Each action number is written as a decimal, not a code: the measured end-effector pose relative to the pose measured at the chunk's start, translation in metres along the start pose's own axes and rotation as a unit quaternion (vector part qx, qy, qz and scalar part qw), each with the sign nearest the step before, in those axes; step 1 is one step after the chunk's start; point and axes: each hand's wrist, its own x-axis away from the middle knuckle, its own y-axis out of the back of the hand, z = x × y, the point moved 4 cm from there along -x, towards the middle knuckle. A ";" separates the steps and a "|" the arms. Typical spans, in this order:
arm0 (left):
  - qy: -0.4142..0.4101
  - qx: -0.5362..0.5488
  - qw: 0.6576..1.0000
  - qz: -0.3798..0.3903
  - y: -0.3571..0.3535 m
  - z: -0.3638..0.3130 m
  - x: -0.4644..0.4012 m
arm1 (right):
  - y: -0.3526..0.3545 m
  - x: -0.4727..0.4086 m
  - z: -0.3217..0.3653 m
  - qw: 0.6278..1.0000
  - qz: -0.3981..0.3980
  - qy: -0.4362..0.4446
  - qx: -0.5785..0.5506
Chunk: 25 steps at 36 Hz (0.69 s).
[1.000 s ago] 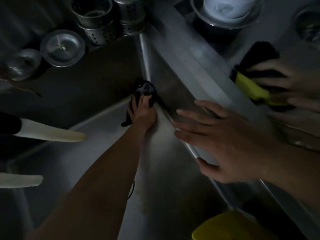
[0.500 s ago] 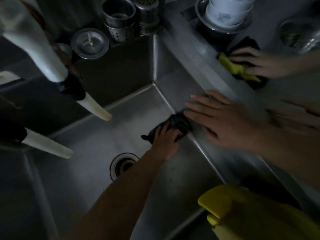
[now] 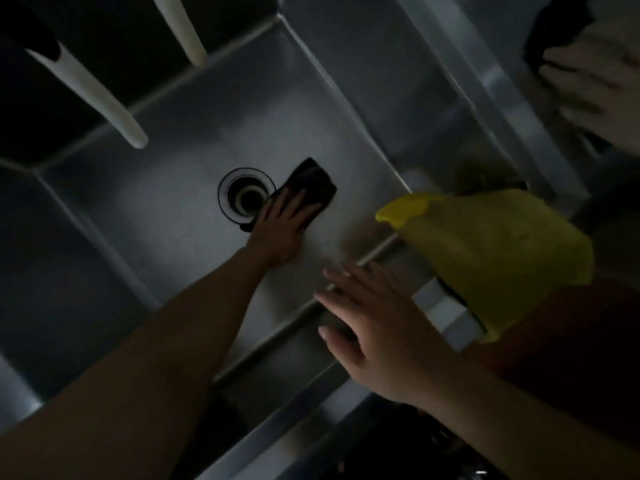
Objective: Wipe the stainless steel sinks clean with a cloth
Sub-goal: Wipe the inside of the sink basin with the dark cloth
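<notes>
A dark cloth (image 3: 313, 184) lies flat on the floor of the stainless steel sink (image 3: 166, 216), just right of the round drain (image 3: 246, 196). My left hand (image 3: 280, 226) presses down on the cloth with its fingers laid straight over the near part of it. My right hand (image 3: 374, 327) is spread with straight fingers over the sink's near rim and holds nothing. The scene is dim.
A yellow cloth or glove (image 3: 491, 247) drapes over the rim at the right. Another person's hand (image 3: 595, 84) is on a dark cloth (image 3: 554, 26) at the top right. Two pale tap spouts (image 3: 104, 98) hang over the sink's far left.
My left hand has slid the cloth from the sink's far right corner along the right wall to the floor beside the drain. My right hand has moved from the right rim to the near rim.
</notes>
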 end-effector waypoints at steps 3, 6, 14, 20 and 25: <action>0.046 -0.015 0.999 0.020 0.002 0.023 0.028 | -0.010 0.001 0.006 0.998 0.012 -0.013 0.052; 0.041 -0.026 0.999 0.024 -0.002 0.025 0.053 | -0.010 -0.004 0.004 0.996 0.020 -0.059 0.069; -0.124 -0.045 0.987 0.088 -0.025 0.005 0.139 | -0.012 -0.002 0.006 0.992 0.025 -0.073 0.097; -0.126 -0.126 0.961 0.210 -0.019 0.042 0.174 | -0.009 -0.002 0.006 0.992 0.015 -0.082 0.098; -0.151 -0.115 0.969 0.159 -0.020 0.025 0.171 | -0.012 -0.002 0.005 0.992 0.005 -0.084 0.090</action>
